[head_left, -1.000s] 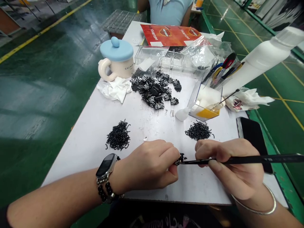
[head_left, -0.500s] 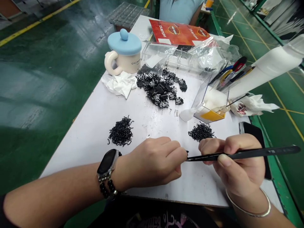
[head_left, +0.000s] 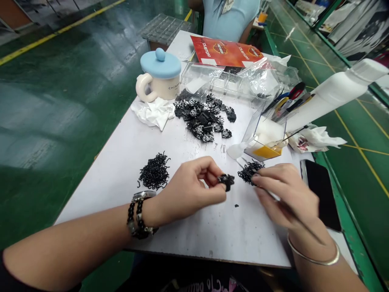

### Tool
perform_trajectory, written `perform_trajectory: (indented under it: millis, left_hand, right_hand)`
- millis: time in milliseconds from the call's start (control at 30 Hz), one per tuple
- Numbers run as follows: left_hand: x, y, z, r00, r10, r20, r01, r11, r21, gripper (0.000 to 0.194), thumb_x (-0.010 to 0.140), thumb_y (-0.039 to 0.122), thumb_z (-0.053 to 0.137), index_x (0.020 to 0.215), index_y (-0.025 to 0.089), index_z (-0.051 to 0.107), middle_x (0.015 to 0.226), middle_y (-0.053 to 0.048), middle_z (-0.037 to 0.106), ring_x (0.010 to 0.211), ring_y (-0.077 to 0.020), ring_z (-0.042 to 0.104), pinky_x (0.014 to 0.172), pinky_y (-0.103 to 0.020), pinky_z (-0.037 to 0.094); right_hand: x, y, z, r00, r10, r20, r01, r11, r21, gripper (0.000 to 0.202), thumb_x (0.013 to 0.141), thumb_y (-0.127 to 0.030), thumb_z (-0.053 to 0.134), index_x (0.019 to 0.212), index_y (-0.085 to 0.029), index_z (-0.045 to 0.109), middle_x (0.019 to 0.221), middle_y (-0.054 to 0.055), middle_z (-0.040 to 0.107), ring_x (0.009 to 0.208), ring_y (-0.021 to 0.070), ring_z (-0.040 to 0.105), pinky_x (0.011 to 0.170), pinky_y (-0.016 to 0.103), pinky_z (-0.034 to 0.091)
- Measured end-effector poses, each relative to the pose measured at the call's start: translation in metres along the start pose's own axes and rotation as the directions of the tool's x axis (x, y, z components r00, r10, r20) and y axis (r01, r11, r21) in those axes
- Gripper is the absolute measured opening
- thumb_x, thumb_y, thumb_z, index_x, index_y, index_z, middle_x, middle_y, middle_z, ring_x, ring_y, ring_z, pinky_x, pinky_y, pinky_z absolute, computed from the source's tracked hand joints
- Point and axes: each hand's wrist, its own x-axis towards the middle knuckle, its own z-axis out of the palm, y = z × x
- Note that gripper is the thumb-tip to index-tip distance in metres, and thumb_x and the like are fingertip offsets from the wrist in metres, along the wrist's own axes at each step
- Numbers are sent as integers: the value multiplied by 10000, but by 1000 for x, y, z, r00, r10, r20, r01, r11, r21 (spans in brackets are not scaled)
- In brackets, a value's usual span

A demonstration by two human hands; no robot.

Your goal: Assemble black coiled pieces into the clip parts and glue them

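Note:
Between thumb and fingers, my left hand point(head_left: 194, 186) pinches a small black part point(head_left: 226, 182) over the middle of the table. My right hand point(head_left: 285, 194) grips black tweezers point(head_left: 299, 221), their rear end slanting back over the palm. The tweezer tips reach to the right-hand pile of small black bent pieces point(head_left: 248, 172); whether a piece is between them I cannot tell. A larger pile of similar bent pieces point(head_left: 153, 172) lies left of my left hand. Further back is a heap of black parts with shiny metal bits point(head_left: 202, 115). One dark speck point(head_left: 236, 205) rests below the held part.
A lidded mug point(head_left: 161, 77) and crumpled tissue point(head_left: 154, 112) stand at the back left. Beyond the heap is a clear plastic tray point(head_left: 234, 83). To the right are a tool holder point(head_left: 267, 140), a white bottle point(head_left: 331, 95) and a phone point(head_left: 320, 192). A person point(head_left: 229, 20) sits opposite.
My left hand has turned, bringing the black part into view. My right hand has tilted the tweezers away from the left hand, tips now at the right pile. The view has shifted slightly.

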Motion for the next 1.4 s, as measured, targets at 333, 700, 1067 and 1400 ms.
perform_trajectory:
  millis: [333,700,1067,1400]
  left_hand:
    - [8,-1,-2,978,-201,56,205,871,-446,130,671,165,626,720,140,508,543,-12,601,428,-85,518,325,-132,310]
    - [7,-5,4,952,-274,139,307,840,-448,149,631,170,617,709,152,492,556,-10,591,420,-76,499,336,-129,288]
    - [6,-2,8,914,-382,135,399,790,-466,134,650,147,628,697,141,503,594,-23,607,425,-45,473,347,-105,278]
    - [9,-5,9,891,-455,1,360,704,-612,162,679,158,630,695,137,470,625,-12,587,456,-28,449,348,-95,244]
  right_hand:
    - [2,7,32,980,100,174,-74,985,-154,228,847,-80,440,989,-220,552,895,51,610,789,180,549,712,342,379]
    - [23,24,50,687,724,-64,-721,669,-179,368,782,-444,638,1010,-169,545,573,-25,536,508,151,483,492,256,295]
    - [24,-1,29,566,818,104,-637,354,685,345,771,-421,660,982,-190,513,1040,91,609,794,206,625,483,284,530]
    - [22,-11,41,619,757,207,-492,169,854,241,718,-187,593,796,-225,369,712,-21,581,581,142,564,519,277,449]
